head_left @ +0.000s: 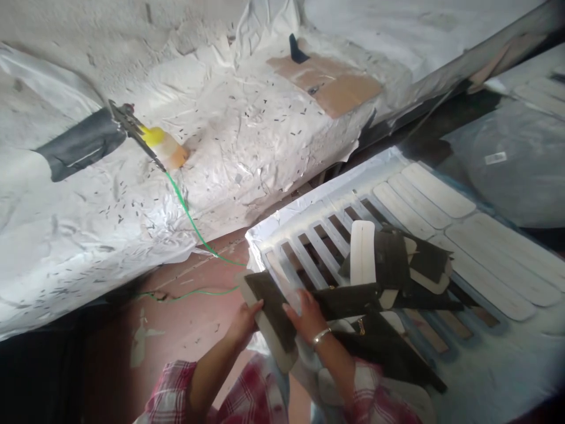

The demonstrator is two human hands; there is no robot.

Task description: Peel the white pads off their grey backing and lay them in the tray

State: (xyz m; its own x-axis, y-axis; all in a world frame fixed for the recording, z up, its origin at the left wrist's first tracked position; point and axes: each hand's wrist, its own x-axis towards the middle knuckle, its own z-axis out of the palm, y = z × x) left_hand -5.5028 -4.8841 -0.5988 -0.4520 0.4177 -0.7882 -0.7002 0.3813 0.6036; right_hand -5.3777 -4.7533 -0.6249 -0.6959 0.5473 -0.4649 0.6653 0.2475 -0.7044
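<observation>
In front of me, at the near edge of a slotted table, my two hands hold a dark fabric-like panel (pixel 270 306) backed by a pale rounded board (pixel 276 337). My left hand (pixel 245 323) grips its left long edge, with the thumb on top. On its right edge is my right hand (pixel 309 318), thumb on the dark face and a bracelet at the wrist. Several similar dark pieces (pixel 392 259) with pale backing lie in a loose pile to the right. A white rounded strip (pixel 362 253) leans among them.
The slotted table (pixel 282 232) carries pale rounded panels (pixel 489 265) on its right side. On a white-covered bench (pixel 220 153) stand a spray gun (pixel 136 132) with a yellow-orange cup and a cardboard piece (pixel 335 85). A green hose (pixel 183 203) hangs across to the table.
</observation>
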